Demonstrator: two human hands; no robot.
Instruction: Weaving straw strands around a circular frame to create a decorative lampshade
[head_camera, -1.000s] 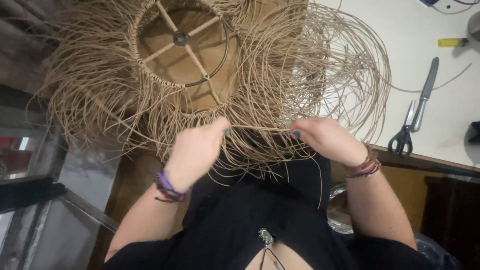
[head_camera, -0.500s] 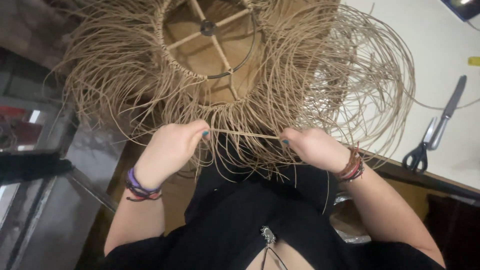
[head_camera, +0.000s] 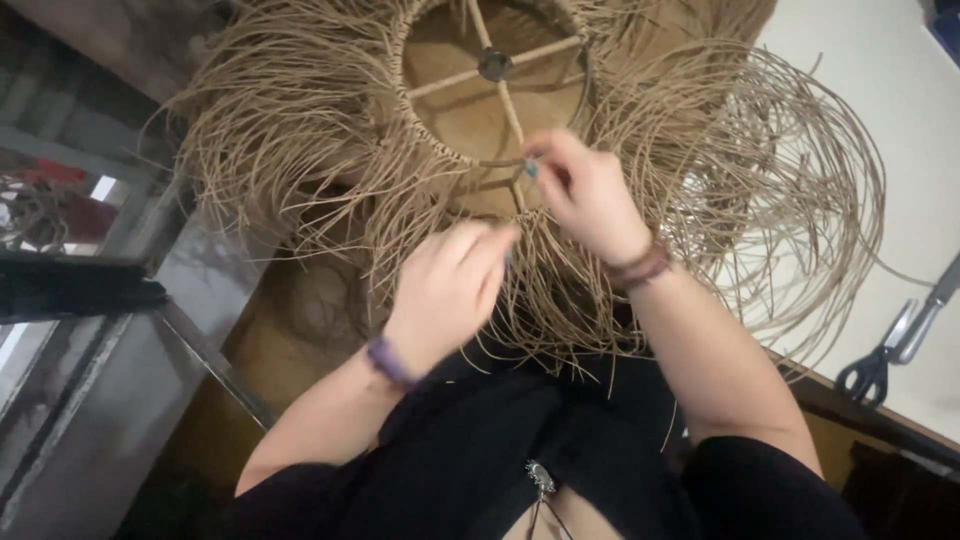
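Note:
A large woven piece of tan rattan strands (head_camera: 300, 130) spreads before me, with a round wire ring and spokes (head_camera: 495, 65) at its centre. My right hand (head_camera: 585, 195) pinches a strand at the ring's near rim. My left hand (head_camera: 450, 285), blurred, is lower and closed among the loose strands at the near fringe. Both wrists wear bracelets. Loose strand loops (head_camera: 800, 200) curl out to the right over the table.
A white tabletop (head_camera: 880, 90) lies at the right with scissors (head_camera: 890, 350) near its front edge. A glass-and-metal shelf or cabinet (head_camera: 90, 290) stands at the left. My black clothing fills the bottom of the view.
Both hands held one strand stretched level between them; now my right hand has risen to the ring's rim and my left has moved toward the middle. The view shifted closer.

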